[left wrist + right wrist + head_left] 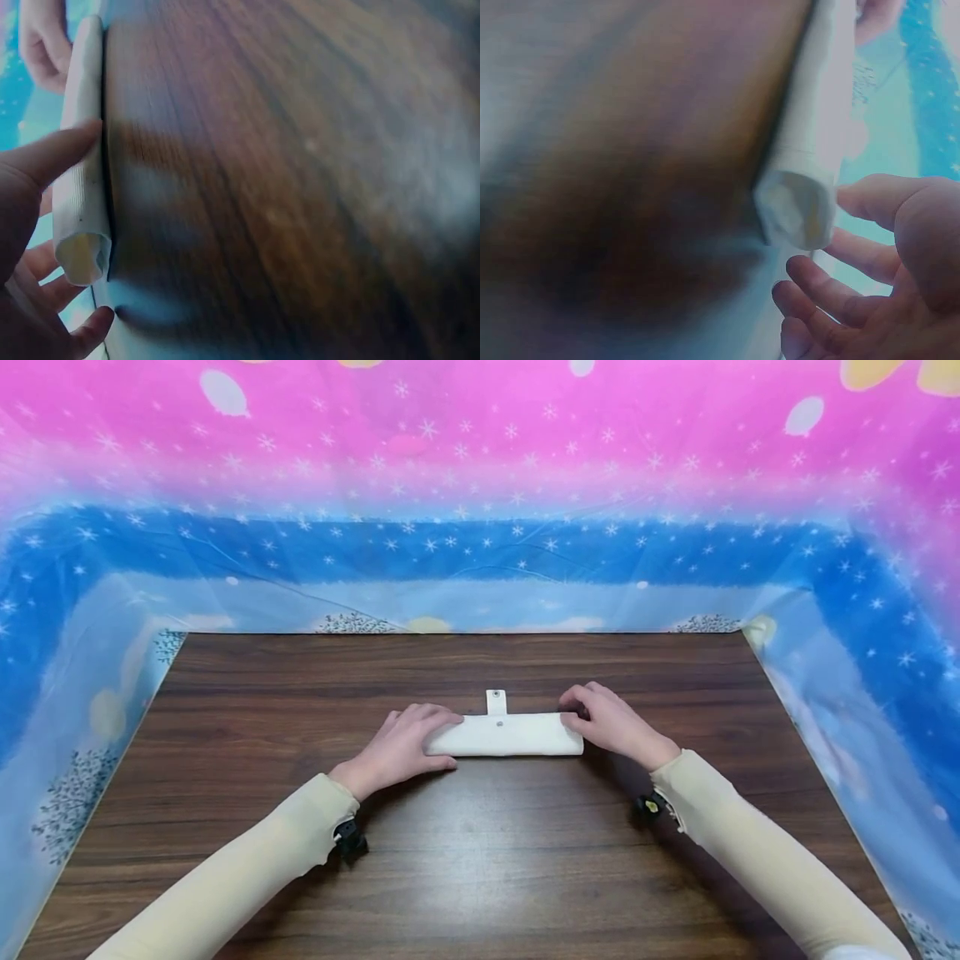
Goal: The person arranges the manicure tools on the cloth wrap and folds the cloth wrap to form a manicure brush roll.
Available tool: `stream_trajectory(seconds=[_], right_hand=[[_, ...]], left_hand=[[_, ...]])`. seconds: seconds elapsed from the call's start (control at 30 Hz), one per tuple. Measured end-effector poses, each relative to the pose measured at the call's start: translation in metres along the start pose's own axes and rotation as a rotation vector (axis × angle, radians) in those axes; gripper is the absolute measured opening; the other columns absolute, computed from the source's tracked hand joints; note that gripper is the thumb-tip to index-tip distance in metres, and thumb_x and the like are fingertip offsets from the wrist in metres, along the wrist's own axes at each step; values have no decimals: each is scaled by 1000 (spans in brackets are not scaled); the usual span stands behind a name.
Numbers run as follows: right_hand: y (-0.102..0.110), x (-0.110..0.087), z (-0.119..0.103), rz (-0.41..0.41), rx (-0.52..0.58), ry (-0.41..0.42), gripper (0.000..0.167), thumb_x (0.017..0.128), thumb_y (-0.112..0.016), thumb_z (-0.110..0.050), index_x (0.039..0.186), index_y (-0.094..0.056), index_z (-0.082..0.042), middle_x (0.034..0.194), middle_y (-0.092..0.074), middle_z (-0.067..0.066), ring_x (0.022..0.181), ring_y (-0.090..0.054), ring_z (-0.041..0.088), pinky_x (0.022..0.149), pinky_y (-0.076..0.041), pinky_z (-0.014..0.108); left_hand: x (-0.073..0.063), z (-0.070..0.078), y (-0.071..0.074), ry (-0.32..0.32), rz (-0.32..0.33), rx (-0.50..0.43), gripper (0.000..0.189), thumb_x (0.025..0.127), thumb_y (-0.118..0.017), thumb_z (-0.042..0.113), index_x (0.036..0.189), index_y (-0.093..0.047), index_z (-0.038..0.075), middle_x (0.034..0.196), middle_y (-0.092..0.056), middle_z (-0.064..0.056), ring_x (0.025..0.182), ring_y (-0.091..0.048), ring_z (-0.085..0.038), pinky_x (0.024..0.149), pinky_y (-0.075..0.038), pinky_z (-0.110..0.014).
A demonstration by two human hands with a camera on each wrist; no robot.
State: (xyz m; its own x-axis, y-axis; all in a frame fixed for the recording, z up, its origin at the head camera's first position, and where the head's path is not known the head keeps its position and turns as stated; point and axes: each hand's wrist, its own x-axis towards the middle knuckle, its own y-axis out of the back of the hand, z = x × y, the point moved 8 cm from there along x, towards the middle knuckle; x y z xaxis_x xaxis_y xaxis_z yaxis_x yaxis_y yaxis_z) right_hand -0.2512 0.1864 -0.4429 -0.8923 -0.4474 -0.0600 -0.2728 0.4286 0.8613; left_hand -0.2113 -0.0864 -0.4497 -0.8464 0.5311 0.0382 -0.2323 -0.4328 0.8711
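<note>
A white rolled-up fabric case [517,739] lies lengthwise across the brown wood-grain table. Its short strap [496,702], with a metal snap, points away from me, unfastened; the matching snap sits on the roll. My left hand [405,743] holds the left end, thumb along the near side and fingers over the far side. In the left wrist view, the thumb [71,150] lies against the case, whose hollow end faces the camera. At the right end, my right hand [611,722] touches the case with its thumb, other fingers loosely bent behind and beside it.
The dark wooden table [480,877] stretches around the case on all sides. A pink and blue snowflake-patterned cloth [480,543] hangs behind the table and along both sides. Black wrist cameras [350,841] are strapped near both cuffs.
</note>
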Motion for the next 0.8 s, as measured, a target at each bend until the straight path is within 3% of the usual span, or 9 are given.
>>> stream_trajectory(seconds=[0.23,0.43,0.63,0.8], right_hand=[[3,21,-23,-18,16,45,26,105,-61,-17,125,-69,-2,116,-69,13,102,-64,26,89,-52,45],[-10,41,-42,-100,43,93,32,106,-58,-17,134,-66,-2,123,-68,16,106,-64,26,91,-52,44],[-27,59,-54,-195,-7,150,41,106,-55,-13,144,-57,4,114,-65,15,101,-59,25,89,-49,42],[-30,67,-61,-215,-2,146,42,106,-54,-12,145,-56,3,111,-64,13,98,-55,24,86,-47,40]], left_hand=[[-2,1,2,-34,15,19,56,94,-79,32,144,-61,15,144,-60,-13,135,-52,-37,103,-40,-62],[-3,1,3,-38,19,31,57,95,-78,33,146,-60,15,144,-60,-14,135,-52,-37,103,-41,-61],[-3,-1,2,-22,21,33,61,94,-78,37,148,-59,16,147,-59,-12,136,-52,-35,102,-40,-60],[-2,0,1,-19,20,30,61,95,-77,38,149,-58,16,148,-59,-11,136,-53,-33,102,-40,-60]])
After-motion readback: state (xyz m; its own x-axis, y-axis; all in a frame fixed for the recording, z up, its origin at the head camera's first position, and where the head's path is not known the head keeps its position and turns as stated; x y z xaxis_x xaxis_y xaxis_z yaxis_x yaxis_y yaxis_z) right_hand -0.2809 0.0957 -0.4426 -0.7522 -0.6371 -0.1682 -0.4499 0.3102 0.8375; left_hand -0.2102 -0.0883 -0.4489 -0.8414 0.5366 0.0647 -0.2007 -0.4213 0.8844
